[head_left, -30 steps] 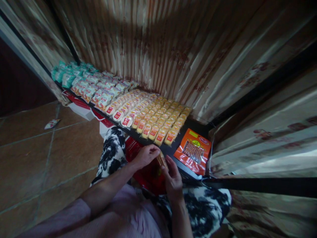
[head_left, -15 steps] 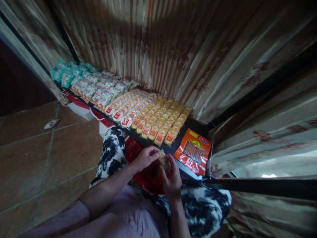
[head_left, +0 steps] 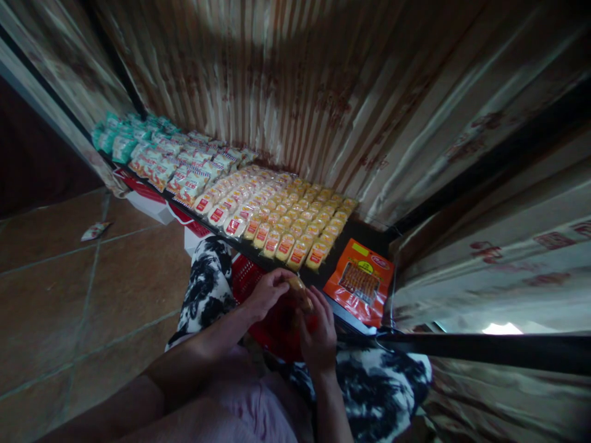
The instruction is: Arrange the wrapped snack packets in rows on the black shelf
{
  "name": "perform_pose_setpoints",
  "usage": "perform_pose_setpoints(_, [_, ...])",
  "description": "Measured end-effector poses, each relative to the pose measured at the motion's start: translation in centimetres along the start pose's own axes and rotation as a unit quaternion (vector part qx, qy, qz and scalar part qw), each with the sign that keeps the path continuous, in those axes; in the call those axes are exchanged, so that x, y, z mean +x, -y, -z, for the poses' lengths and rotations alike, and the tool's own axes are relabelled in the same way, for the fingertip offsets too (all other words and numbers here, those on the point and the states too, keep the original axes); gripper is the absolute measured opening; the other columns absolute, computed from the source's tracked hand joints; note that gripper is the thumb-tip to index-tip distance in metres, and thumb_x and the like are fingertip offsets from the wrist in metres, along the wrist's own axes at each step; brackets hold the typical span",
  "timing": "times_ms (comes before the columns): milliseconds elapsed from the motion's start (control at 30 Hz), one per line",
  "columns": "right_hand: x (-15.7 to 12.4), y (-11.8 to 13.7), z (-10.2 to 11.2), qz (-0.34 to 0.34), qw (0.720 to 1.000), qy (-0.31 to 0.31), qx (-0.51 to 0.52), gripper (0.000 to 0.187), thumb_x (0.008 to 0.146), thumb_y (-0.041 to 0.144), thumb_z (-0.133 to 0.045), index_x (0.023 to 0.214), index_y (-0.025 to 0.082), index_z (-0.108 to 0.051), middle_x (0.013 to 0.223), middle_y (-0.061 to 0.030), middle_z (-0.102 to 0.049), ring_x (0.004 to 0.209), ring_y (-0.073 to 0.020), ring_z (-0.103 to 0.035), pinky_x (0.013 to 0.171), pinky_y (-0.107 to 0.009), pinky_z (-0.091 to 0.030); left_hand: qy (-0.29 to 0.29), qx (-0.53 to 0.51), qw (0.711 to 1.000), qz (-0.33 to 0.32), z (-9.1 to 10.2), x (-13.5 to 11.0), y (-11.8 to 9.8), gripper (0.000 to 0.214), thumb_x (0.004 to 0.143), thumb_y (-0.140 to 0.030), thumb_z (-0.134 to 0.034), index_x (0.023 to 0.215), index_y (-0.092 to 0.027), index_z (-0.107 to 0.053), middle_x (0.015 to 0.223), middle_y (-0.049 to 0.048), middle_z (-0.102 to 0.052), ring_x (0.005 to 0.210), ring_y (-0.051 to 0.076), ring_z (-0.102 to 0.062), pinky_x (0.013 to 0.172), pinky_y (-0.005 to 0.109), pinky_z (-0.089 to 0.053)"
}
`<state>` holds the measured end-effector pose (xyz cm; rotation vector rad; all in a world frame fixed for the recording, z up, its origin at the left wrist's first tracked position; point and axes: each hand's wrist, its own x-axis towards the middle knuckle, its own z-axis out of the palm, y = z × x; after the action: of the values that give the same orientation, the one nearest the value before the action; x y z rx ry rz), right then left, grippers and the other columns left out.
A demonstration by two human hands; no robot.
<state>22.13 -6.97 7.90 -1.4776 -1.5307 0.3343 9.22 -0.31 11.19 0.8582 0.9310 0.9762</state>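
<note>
Between my two hands is a small brownish-yellow packaged snack, dim and partly covered by fingers. My left hand pinches its upper left end. The fingers of my right hand curl round its right and lower side. Both hands are above my lap, over a red plastic basket. Just beyond them, rows of yellow wrapped snack cakes with orange labels stand on a dark shelf. An orange packet of stick-shaped snacks lies to the right of my hands.
Paler wrapped cakes, white snack bags and green bags continue leftward along the shelf. A curtain hangs behind. A dark bar crosses at right. One small packet lies on the tiled floor.
The snack has turned slightly in my hands and shows a yellower side. My left hand has shifted a little left; the shelf goods have not moved.
</note>
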Motion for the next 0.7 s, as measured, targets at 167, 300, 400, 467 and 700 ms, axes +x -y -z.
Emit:
perform_pose_setpoints(167, [0.07,-0.19,-0.09,0.044,0.997,-0.013,-0.063,0.035,0.087,0.029,-0.047,0.121,0.023,-0.054,0.122,-0.0111,-0.054,0.112,-0.0251,-0.05,0.094,-0.049,-0.044,0.008,-0.005,1.0,-0.022,0.05,-0.18,-0.38,0.014,0.07,-0.008,-0.054,0.08,-0.014,-0.06,0.078,0.0006,-0.061,0.075,0.012,-0.057,0.078,0.024,-0.046])
perform_pose_setpoints(300, [0.29,-0.04,-0.15,0.077,0.992,-0.019,-0.102,0.039,0.088,0.028,-0.047,0.126,0.024,-0.049,0.123,-0.0112,-0.054,0.116,-0.0266,-0.046,0.094,-0.051,-0.042,0.006,-0.011,1.0,-0.018,0.22,-0.02,-0.01,0.013,0.071,-0.011,-0.057,0.083,-0.014,-0.06,0.081,0.0012,-0.063,0.078,0.013,-0.058,0.079,0.025,-0.047])
perform_pose_setpoints(400, [0.32,0.07,-0.26,0.095,0.988,-0.016,-0.122,0.044,0.087,0.029,-0.048,0.131,0.022,-0.043,0.124,-0.0126,-0.053,0.118,-0.0278,-0.044,0.093,-0.051,-0.042,-0.018,0.01,1.0,-0.011,0.14,0.07,0.15,0.016,0.071,-0.015,-0.059,0.087,-0.015,-0.06,0.083,0.001,-0.063,0.081,0.013,-0.057,0.079,0.024,-0.046])
perform_pose_setpoints(467, [0.27,0.08,-0.36,0.102,0.985,-0.018,-0.136,0.046,0.087,0.03,-0.05,0.131,0.02,-0.042,0.123,-0.0139,-0.053,0.117,-0.0283,-0.044,0.092,-0.051,-0.042,-0.03,0.022,0.999,-0.008,-0.01,0.02,0.02,0.018,0.07,-0.015,-0.061,0.088,-0.015,-0.06,0.084,0.0009,-0.063,0.082,0.013,-0.057,0.079,0.024,-0.045])
perform_pose_setpoints(700, [0.03,0.26,-0.36,0.098,0.98,-0.023,-0.172,0.048,0.082,0.039,-0.057,0.125,0.018,-0.049,0.107,-0.0137,-0.056,0.101,-0.0277,-0.05,0.085,-0.046,-0.045,-0.048,0.044,0.998,0.011,-0.57,-0.36,-0.68,0.017,0.069,-0.024,-0.065,0.081,-0.013,-0.059,0.078,0.0013,-0.062,0.074,0.012,-0.057,0.073,0.024,-0.045])
